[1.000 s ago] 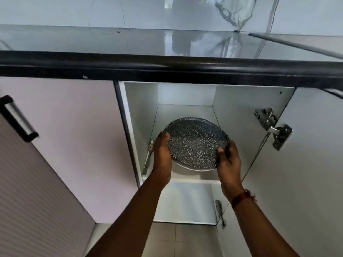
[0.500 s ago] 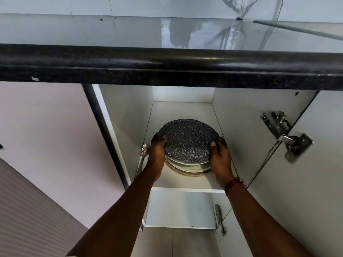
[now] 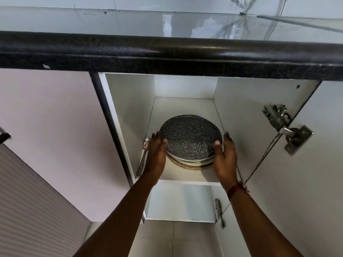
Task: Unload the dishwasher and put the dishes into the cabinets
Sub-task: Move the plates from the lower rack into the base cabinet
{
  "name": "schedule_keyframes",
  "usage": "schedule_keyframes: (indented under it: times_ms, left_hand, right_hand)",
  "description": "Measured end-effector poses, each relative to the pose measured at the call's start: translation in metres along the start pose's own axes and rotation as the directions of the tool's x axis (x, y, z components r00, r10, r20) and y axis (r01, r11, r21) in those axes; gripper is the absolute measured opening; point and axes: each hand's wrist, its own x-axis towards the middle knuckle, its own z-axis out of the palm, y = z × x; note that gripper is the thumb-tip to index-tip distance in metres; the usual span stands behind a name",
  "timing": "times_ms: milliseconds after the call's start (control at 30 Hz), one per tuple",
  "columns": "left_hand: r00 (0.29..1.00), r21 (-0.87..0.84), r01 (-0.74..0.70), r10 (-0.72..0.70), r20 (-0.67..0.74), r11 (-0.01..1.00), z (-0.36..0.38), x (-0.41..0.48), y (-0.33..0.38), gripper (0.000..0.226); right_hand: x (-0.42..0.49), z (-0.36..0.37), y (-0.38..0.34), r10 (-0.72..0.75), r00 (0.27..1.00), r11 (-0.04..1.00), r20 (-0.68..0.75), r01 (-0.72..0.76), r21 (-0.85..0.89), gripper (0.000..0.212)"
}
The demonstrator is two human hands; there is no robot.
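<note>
A dark speckled plate point(image 3: 189, 138) lies on top of a short stack of pale plates point(image 3: 193, 160), which rests on a round woven mat point(image 3: 189, 166) on the upper shelf point(image 3: 185, 178) of an open white cabinet. My left hand point(image 3: 156, 153) is at the plate's left rim and my right hand point(image 3: 225, 154) at its right rim. The fingers of both hands are stretched out and apart. Only the thumbs still touch the rim.
A black stone countertop edge point(image 3: 167, 54) juts out above the cabinet. The open cabinet door point(image 3: 297, 191) with its metal hinge point(image 3: 286, 127) stands at the right. A closed pale door point(image 3: 52, 136) is at the left, and a lower shelf point(image 3: 181, 201) lies beneath.
The speckled plate has gone from being held tilted at the cabinet mouth to lying flat on the stack. Both hands have loosened, and their fingers have spread off the rim.
</note>
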Motion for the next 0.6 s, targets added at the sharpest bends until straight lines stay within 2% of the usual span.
schedule_keyframes:
  times_ms: [100, 200, 333, 467, 600]
  left_hand:
    - [0.993, 0.145, -0.112, 0.106, 0.046, 0.983, 0.000, -0.033, -0.003, 0.052]
    - [0.972, 0.208, -0.230, 0.217, 0.084, 0.951, -0.005, -0.069, -0.009, 0.054]
    - [0.926, 0.387, -0.372, 0.310, 0.215, 0.844, -0.013, -0.130, -0.032, 0.059]
    - [0.875, 0.433, -0.483, 0.398, 0.276, 0.761, -0.012, -0.200, -0.056, 0.058]
    - [0.845, 0.453, -0.535, 0.445, 0.297, 0.713, -0.009, -0.280, -0.074, 0.059]
  right_hand:
    - [-0.038, -0.016, -0.012, -0.174, 0.984, 0.968, 0.024, 0.176, -0.180, 0.051]
    - [-0.075, -0.030, -0.012, -0.262, 0.962, 0.923, 0.078, 0.273, -0.271, 0.050]
    - [-0.136, -0.048, -0.010, -0.342, 0.920, 0.816, 0.190, 0.391, -0.426, 0.056]
    - [-0.203, -0.072, -0.006, -0.314, 0.905, 0.743, 0.287, 0.423, -0.519, 0.060]
    - [-0.281, -0.115, -0.004, -0.305, 0.896, 0.740, 0.323, 0.437, -0.511, 0.061]
